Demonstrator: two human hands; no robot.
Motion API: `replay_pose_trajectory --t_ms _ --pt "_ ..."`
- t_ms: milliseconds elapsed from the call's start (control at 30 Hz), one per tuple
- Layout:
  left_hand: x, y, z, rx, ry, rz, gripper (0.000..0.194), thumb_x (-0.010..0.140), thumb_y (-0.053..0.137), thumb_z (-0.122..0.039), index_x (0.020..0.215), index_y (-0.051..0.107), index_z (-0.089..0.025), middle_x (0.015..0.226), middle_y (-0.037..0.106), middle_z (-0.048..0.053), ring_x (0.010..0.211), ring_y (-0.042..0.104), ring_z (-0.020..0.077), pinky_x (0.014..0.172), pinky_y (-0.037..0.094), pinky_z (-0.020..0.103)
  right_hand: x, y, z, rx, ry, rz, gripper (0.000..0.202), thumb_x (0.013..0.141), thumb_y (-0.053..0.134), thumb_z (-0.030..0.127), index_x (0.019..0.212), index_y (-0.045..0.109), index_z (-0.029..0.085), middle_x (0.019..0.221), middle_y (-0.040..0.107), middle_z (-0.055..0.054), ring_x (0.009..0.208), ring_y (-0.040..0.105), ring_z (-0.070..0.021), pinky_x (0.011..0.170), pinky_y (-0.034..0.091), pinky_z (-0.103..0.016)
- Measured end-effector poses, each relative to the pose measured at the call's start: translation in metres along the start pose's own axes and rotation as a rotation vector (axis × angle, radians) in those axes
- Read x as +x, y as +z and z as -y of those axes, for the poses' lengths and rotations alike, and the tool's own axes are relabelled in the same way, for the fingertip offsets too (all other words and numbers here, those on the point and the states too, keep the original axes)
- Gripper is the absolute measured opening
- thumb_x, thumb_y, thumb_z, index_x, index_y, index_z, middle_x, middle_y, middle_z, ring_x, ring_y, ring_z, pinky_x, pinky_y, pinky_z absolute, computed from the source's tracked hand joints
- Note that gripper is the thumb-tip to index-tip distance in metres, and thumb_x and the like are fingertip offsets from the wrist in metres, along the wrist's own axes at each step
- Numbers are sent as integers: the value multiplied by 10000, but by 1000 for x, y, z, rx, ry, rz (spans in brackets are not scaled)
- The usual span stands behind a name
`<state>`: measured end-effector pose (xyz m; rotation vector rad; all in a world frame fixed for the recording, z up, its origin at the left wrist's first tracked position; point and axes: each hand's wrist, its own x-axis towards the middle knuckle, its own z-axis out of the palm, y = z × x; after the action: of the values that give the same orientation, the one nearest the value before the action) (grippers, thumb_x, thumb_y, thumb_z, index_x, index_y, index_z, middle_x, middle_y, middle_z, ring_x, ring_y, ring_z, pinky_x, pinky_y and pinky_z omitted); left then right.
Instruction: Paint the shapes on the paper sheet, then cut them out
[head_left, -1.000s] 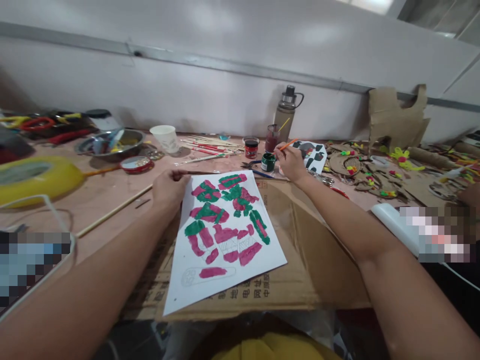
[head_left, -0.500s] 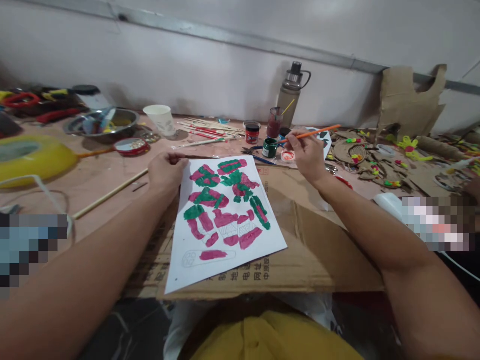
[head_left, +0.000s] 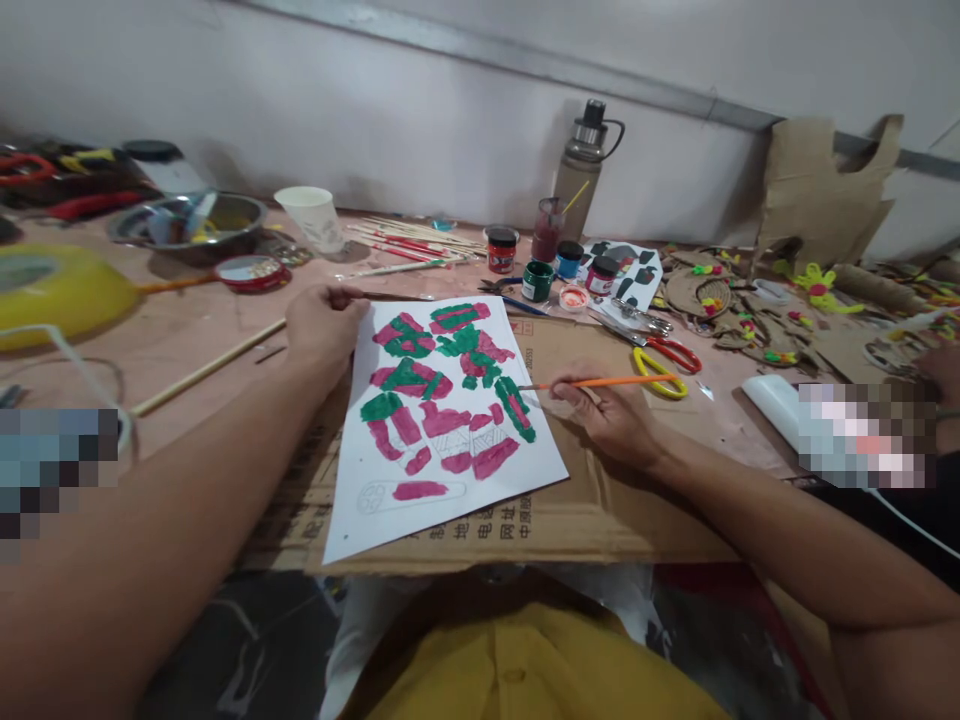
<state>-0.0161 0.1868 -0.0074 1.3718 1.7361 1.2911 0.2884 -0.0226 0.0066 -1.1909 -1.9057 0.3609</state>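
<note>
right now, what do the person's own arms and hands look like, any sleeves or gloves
The left arm and right arm are bare, with no sleeves in view. The left hand and right hand are ungloved; no watch or bracelet shows. Any rings are too small to tell.

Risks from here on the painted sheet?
The paintbrush in the right hand might smear the green-and-pink strip if it slips. The sheet, with the left hand only at its upper left edge, may shift. The green paint jar, which looks open, could spill if bumped.
</note>
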Motion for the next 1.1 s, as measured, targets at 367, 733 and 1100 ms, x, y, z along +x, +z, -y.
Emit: replay_pose_trajectory --t_ms 367,733,1100 --pt "4 1 6 -19 19 5 146 822 736 -16 889 730 -145 736 601 -43 691 513 129 715 427 261 1 0 -2 -13 -27 56 274 1138 601 384 1050 826 255 963 812 -69 866 737 -230 802 609 -356" --pt "-1 -1 0 -10 35 3 165 797 727 -18 896 740 -149 767 617 -36 724 544 135 716 430 264 2 7 -2 -54 -14 17 328 1136 572 463 1035 814 267 952 805 -62 894 741 -244 830 621 -369" --pt "4 1 6 7 53 3 148 795 739 -42 902 742 -145 722 589 -42 683 499 128 742 453 267 -4 3 0 -52 -64 26 333 1139 566 468 1050 827 282 918 796 -61 853 710 -246 824 604 -393"
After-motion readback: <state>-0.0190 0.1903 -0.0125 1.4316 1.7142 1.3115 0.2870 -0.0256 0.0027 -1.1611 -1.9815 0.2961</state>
